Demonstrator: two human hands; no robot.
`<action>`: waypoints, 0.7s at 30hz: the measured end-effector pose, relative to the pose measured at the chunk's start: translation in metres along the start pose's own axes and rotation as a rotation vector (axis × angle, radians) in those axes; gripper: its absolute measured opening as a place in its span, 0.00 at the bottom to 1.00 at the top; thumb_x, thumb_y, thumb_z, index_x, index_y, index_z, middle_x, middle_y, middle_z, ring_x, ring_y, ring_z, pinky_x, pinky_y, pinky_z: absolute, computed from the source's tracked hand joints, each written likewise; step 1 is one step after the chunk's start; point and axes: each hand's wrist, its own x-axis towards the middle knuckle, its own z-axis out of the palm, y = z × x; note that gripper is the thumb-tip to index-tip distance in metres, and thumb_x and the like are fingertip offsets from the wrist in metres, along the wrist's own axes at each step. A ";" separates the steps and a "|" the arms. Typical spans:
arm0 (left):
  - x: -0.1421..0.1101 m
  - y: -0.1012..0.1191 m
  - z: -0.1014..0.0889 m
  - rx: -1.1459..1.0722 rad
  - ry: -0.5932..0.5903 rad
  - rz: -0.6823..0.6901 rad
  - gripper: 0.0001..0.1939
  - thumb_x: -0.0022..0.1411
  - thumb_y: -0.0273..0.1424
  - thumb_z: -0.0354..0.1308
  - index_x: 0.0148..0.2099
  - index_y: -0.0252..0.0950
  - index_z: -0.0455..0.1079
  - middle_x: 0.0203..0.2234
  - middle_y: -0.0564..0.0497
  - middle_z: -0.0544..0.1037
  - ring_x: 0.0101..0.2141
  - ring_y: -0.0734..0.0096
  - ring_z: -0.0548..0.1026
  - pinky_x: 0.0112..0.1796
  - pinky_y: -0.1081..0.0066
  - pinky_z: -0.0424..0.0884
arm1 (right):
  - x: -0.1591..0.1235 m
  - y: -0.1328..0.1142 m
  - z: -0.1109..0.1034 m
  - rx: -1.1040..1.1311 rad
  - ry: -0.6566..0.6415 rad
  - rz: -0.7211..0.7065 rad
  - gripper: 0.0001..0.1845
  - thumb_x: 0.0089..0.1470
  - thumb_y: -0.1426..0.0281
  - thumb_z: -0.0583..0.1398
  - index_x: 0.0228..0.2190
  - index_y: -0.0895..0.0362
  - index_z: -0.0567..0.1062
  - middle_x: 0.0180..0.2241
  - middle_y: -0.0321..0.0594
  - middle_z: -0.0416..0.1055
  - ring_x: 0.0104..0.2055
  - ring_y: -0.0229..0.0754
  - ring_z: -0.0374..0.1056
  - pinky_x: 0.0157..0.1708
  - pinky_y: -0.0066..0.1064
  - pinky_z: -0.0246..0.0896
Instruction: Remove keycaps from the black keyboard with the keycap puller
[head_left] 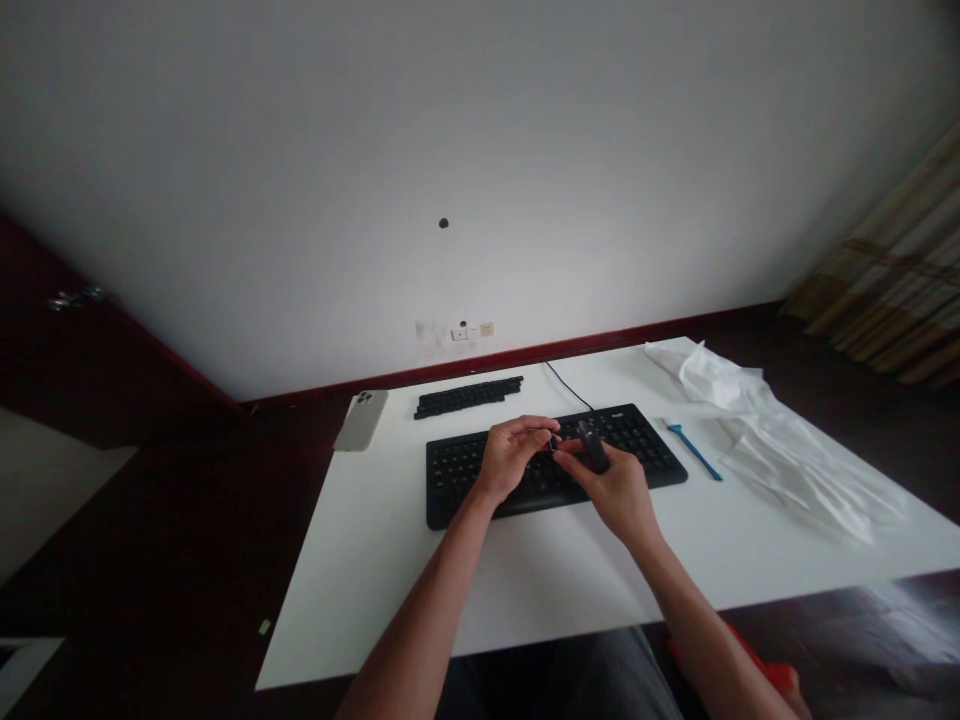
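Now, your left hand (pixel 512 460): nearly shut, pinching a small black piece (pixel 554 442).
Your right hand (pixel 609 492): curled around a dark object (pixel 593 447).
Keyboard (pixel 480 480): beneath both, at twelve o'clock.

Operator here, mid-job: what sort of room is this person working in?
Probably a room in a home: a plain white table on a dark wood floor, household wall sockets, and patterned curtains at the right.

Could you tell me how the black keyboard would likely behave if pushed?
The black keyboard looks stiff and unlikely to tip, being wide and low on the white table. Its black cable may tug if it is pushed far.
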 end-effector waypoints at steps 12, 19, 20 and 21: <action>0.003 -0.013 -0.005 -0.010 0.107 -0.018 0.18 0.59 0.43 0.69 0.45 0.35 0.82 0.43 0.43 0.84 0.42 0.63 0.81 0.43 0.68 0.77 | 0.018 -0.004 0.007 -0.071 -0.089 -0.065 0.13 0.54 0.57 0.65 0.33 0.54 0.82 0.32 0.40 0.82 0.34 0.51 0.77 0.36 0.37 0.66; 0.012 -0.022 -0.019 -0.205 0.275 -0.031 0.20 0.56 0.43 0.72 0.47 0.36 0.81 0.46 0.44 0.82 0.43 0.65 0.80 0.43 0.67 0.78 | 0.034 -0.020 0.024 -0.206 -0.140 -0.154 0.13 0.56 0.58 0.63 0.29 0.54 0.77 0.23 0.36 0.74 0.26 0.45 0.70 0.29 0.33 0.59; 0.013 -0.022 -0.022 -0.238 0.301 -0.046 0.21 0.56 0.43 0.72 0.48 0.36 0.80 0.47 0.45 0.82 0.42 0.67 0.80 0.42 0.68 0.78 | 0.040 -0.022 0.024 -0.207 -0.149 -0.181 0.13 0.56 0.58 0.63 0.28 0.54 0.76 0.22 0.35 0.73 0.25 0.44 0.69 0.28 0.32 0.58; 0.014 -0.021 -0.025 -0.269 0.323 -0.064 0.22 0.56 0.43 0.72 0.48 0.36 0.79 0.47 0.45 0.81 0.40 0.68 0.80 0.42 0.69 0.78 | 0.047 -0.023 0.025 -0.198 -0.154 -0.209 0.14 0.56 0.57 0.63 0.28 0.55 0.76 0.21 0.34 0.72 0.26 0.43 0.68 0.29 0.32 0.58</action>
